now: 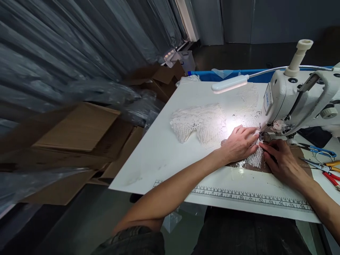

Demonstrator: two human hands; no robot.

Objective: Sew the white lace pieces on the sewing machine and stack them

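Observation:
A strip of white lace (255, 158) lies under the presser foot of the white sewing machine (278, 95). My left hand (239, 143) rests flat on the lace just left of the needle area, fingers stretched toward it. From the right, my right hand (283, 159) holds the near edge of the lace, its index finger close to the presser foot. The fingertips of both hands are partly hidden by the lace and the machine head. More white lace (199, 124) lies in a scalloped heap on the table left of my hands.
A lit lamp (230, 85) shines on the white table (159, 156), which has a printed ruler (240, 196) along its front edge. Blue thread snips (322, 151) and red-handled scissors (330, 177) lie at the right. Cardboard boxes (77, 127) stand at the left.

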